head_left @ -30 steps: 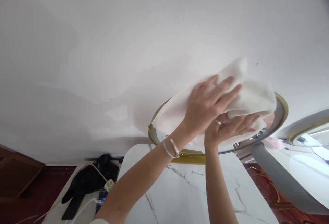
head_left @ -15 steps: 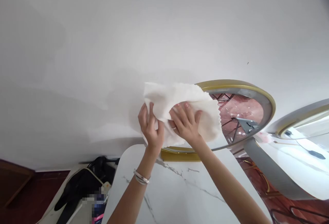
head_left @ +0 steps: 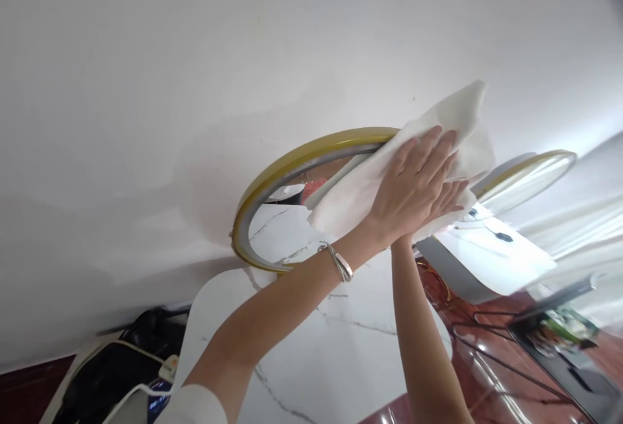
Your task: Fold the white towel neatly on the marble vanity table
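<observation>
A round mirror with a gold frame (head_left: pixel 292 159) stands on a white marbled table (head_left: pixel 311 346) against the wall. Over the mirror's right side lies a white cloth (head_left: pixel 350 193), its upper corner reaching past the frame. My left hand (head_left: pixel 413 180), with a silver bracelet on the wrist, rests spread on the cloth. Partly covered by it, my right hand (head_left: pixel 445 203) also presses on the cloth, with its fingers stretched out. The left forearm passes in front of the mirror's lower edge.
A second gold-framed mirror (head_left: pixel 528 174) stands on another white table (head_left: pixel 496 249) at the right. Lower right is a dark chair (head_left: pixel 559 352) with a green packet on it. Black bags (head_left: pixel 117 372) and a cable lie at the lower left.
Both hands and the cloth have moved from the mirror's left side to its right side. The left hand now overlaps the right. The view has shifted right, showing the chair.
</observation>
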A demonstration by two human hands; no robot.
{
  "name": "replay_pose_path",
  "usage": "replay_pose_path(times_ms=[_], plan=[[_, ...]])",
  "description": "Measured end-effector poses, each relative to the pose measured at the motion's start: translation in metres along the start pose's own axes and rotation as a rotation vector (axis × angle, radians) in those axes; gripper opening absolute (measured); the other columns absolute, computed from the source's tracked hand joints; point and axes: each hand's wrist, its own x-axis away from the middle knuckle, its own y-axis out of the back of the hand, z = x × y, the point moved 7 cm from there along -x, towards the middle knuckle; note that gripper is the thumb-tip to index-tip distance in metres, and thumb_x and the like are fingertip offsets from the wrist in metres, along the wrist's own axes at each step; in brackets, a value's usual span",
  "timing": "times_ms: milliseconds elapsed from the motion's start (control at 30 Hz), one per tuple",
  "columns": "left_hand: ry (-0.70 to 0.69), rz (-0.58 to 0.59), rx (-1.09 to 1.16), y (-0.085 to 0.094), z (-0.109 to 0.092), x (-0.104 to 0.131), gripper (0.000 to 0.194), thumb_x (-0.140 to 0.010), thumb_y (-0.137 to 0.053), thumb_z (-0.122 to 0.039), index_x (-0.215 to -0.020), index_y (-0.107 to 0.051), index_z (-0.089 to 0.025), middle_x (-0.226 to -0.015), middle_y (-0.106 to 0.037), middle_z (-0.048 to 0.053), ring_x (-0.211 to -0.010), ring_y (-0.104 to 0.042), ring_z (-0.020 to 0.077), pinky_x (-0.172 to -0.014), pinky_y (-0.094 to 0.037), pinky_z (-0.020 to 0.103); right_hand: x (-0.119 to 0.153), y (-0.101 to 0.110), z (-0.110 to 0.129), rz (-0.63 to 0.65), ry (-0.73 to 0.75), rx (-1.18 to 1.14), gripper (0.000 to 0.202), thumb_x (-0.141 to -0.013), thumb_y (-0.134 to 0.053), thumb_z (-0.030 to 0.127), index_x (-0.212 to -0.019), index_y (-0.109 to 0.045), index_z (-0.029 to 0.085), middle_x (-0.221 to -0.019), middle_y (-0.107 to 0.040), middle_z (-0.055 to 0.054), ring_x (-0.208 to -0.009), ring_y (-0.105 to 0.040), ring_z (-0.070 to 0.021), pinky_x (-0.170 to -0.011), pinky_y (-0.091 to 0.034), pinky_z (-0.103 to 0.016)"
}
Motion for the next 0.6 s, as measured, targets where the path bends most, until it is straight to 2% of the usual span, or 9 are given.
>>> replay_pose_path(times_ms=[67,100,167,267,367,433,467,533,600], plan=[[0.000,0.006,0.046,-0.010,-0.004,-0.002,0.050,-0.098,-0.012,-0.017,-0.132,-0.044,0.000,-0.145,-0.041,0.012,-0.140,-0.028,0.0240,-0.115,-0.025,0.043,-0.003,0.008,-0.022,-0.034,-0.210,0.042,0.062,-0.095,-0.001,0.023,-0.130,-0.042,-0.006,-0.140,-0.031,-0.030,-0.141,-0.012,-0.0409,-0.103,-0.018,-0.064],[0.016,0.000,0.068,-0.011,-0.003,-0.003,0.051,-0.097,-0.010,-0.017,-0.132,-0.043,0.000,-0.146,-0.039,0.013,-0.141,-0.026,0.0241,-0.114,-0.024,0.044,-0.005,0.012,-0.026,-0.061,-0.267,0.054,0.062,-0.095,-0.002,0.024,-0.129,-0.041,-0.009,-0.139,-0.031,-0.032,-0.140,-0.012,-0.0423,-0.103,-0.016,-0.065],[0.088,-0.026,0.105,-0.006,0.007,-0.006,0.048,-0.098,-0.014,-0.020,-0.134,-0.041,-0.001,-0.147,-0.038,0.014,-0.142,-0.023,0.0255,-0.114,-0.024,0.046,-0.011,0.019,-0.018,-0.131,-0.269,0.049,0.064,-0.095,-0.001,0.025,-0.128,-0.041,-0.012,-0.137,-0.032,-0.033,-0.140,-0.014,-0.0424,-0.102,-0.012,-0.067],[0.243,-0.108,0.097,0.019,0.033,-0.004,0.043,-0.098,-0.030,-0.026,-0.134,-0.044,-0.007,-0.148,-0.038,0.012,-0.142,-0.024,0.0264,-0.114,-0.024,0.048,-0.024,0.031,0.024,-0.268,-0.072,0.036,0.067,-0.097,0.000,0.029,-0.126,-0.046,-0.009,-0.134,-0.042,-0.029,-0.139,-0.025,-0.0350,-0.105,-0.012,-0.064],[0.390,-0.220,-0.058,0.057,0.066,0.019,0.044,-0.095,-0.039,-0.028,-0.136,-0.045,-0.013,-0.147,-0.040,0.011,-0.139,-0.029,0.0257,-0.112,-0.026,0.048,-0.021,0.035,0.077,-0.360,0.189,0.056,0.059,-0.100,-0.011,0.034,-0.126,-0.052,0.000,-0.136,-0.047,-0.022,-0.139,-0.026,-0.0274,-0.110,-0.012,-0.056],[0.461,-0.291,-0.183,0.080,0.083,0.055,0.047,-0.094,-0.041,-0.028,-0.139,-0.042,-0.013,-0.145,-0.042,0.013,-0.138,-0.030,0.0255,-0.110,-0.028,0.048,-0.004,0.024,0.105,-0.273,0.355,0.046,0.055,-0.099,-0.019,0.040,-0.128,-0.053,0.008,-0.142,-0.043,-0.017,-0.143,-0.018,-0.0269,-0.112,-0.012,-0.056],[0.492,-0.319,-0.225,0.088,0.089,0.079,0.049,-0.094,-0.041,-0.028,-0.140,-0.040,-0.013,-0.145,-0.041,0.015,-0.138,-0.030,0.0258,-0.110,-0.028,0.048,0.009,0.013,0.115,-0.182,0.430,0.032,0.053,-0.097,-0.025,0.044,-0.129,-0.054,0.012,-0.143,-0.043,-0.014,-0.143,-0.018,-0.0277,-0.111,-0.014,-0.057],[0.536,-0.360,-0.258,0.095,0.098,0.137,0.049,-0.093,-0.040,-0.026,-0.141,-0.040,-0.013,-0.145,-0.039,0.018,-0.140,-0.027,0.0274,-0.112,-0.025,0.049,0.047,-0.015,0.126,0.071,0.573,-0.022,0.048,-0.093,-0.037,0.049,-0.121,-0.061,0.019,-0.136,-0.051,-0.010,-0.139,-0.030,-0.0282,-0.109,-0.024,-0.056],[0.546,-0.372,-0.250,0.091,0.099,0.196,0.041,-0.092,-0.041,-0.025,-0.131,-0.052,-0.017,-0.144,-0.039,0.016,-0.141,-0.023,0.0310,-0.111,-0.023,0.052,0.093,-0.043,0.129,0.349,0.704,-0.126,0.036,-0.089,-0.046,0.045,-0.104,-0.069,0.022,-0.115,-0.065,-0.007,-0.124,-0.051,-0.0227,-0.103,-0.039,-0.045]])
